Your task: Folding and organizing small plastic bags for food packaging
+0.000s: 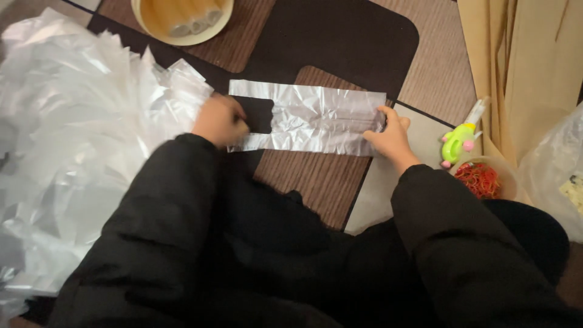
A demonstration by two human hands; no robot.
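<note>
Item: clear plastic bag point(316, 118), flat on the striped floor mat point(316, 179). Left hand point(220, 121) closed on its handle end; right hand point(388, 135) pinches the bottom edge. Heap of bags point(73, 133) lies left. Best handled taut, edges aligned, creases smoothed.

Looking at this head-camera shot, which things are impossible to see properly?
- Left hand: motion-blurred, so its grip on the flat plastic bag is unclear.
- Bowl: cut off by the top edge; its clear rolled contents are too blurred to identify.
- Pile of plastic bags: runs off the left edge.
- Container of red rubber bands: partly hidden behind the right sleeve.
- Clear bag: cut off at the right edge.
</note>
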